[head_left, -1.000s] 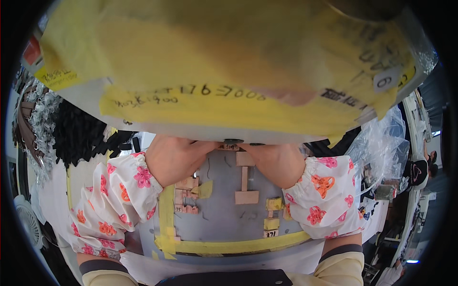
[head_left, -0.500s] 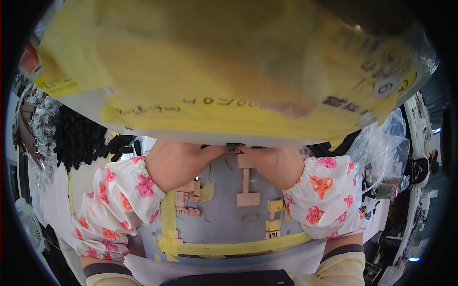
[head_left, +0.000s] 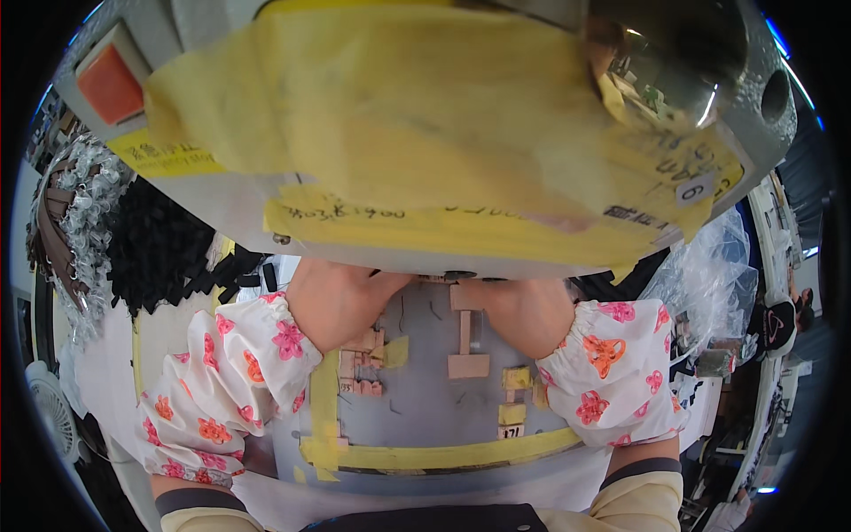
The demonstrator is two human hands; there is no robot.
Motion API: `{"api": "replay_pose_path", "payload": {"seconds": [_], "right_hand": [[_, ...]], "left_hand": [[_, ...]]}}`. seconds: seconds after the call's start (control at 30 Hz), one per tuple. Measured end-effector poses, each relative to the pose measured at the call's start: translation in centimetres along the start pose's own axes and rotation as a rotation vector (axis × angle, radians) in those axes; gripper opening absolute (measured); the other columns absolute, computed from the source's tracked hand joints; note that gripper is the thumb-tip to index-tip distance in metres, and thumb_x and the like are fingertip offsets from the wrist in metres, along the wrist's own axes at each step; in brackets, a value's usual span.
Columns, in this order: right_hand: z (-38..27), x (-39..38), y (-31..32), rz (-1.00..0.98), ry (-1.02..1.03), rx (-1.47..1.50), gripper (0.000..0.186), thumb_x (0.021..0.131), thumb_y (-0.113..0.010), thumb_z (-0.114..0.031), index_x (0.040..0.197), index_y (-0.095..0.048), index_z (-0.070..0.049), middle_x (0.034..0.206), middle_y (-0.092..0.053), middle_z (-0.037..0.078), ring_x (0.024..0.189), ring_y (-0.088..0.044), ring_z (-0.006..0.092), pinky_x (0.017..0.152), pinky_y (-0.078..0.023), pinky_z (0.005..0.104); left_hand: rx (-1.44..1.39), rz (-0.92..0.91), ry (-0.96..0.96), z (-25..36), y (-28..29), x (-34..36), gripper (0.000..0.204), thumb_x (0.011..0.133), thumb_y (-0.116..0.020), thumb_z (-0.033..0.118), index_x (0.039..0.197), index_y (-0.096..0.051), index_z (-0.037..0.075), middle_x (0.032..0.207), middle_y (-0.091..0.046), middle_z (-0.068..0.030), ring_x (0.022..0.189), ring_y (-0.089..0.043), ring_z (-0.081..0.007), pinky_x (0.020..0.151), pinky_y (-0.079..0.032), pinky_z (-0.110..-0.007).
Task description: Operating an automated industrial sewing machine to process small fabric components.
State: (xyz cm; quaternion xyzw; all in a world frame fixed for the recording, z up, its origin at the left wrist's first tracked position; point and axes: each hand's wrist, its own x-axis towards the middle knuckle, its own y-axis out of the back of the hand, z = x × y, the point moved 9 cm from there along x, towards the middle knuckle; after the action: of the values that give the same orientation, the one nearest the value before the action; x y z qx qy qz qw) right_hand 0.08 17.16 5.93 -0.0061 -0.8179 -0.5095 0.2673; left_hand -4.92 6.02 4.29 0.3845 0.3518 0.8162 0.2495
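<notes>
Grey metal worktop [head_left: 425, 408], edged with yellow tape, fills the lower middle of the frame beneath a big machine head [head_left: 443, 133] papered in yellow tape. Both hands reach under that housing: the left hand [head_left: 341, 297] and right hand [head_left: 523, 310] vanish at the fingers, so I cannot tell their grip. Between them sits a T-shaped wooden guide [head_left: 467, 350]; it looks stiff, light and fixed down, best handled by its edges.
</notes>
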Motion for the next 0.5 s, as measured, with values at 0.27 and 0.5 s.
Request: {"api": "replay_pose_path", "payload": {"seconds": [0.27,0.5], "right_hand": [[1.3,-0.1,-0.5,0.049,-0.126,0.12,0.02,0.072,-0.055,0.0,0.09,-0.062,-0.002,0.084,-0.062,0.014,0.073,-0.057,0.0356,0.066,-0.048,0.0399],[0.9,-0.2,-0.7,-0.047,-0.131,0.082,0.018,0.066,-0.059,-0.005,0.083,-0.065,-0.006,0.085,-0.063,0.009,0.082,-0.058,0.0289,0.075,-0.044,0.0389]], "left_hand": [[0.157,0.021,-0.207,1.2,0.6,0.2,0.026,0.067,-0.062,0.005,0.092,-0.064,0.011,0.091,-0.061,-0.009,0.081,-0.06,-0.0297,0.066,-0.048,-0.038],[0.147,-0.02,-0.235,1.6,0.3,0.2,0.028,0.066,-0.062,0.003,0.092,-0.064,0.011,0.089,-0.06,-0.0096,0.078,-0.059,-0.0304,0.064,-0.048,-0.038]]}}
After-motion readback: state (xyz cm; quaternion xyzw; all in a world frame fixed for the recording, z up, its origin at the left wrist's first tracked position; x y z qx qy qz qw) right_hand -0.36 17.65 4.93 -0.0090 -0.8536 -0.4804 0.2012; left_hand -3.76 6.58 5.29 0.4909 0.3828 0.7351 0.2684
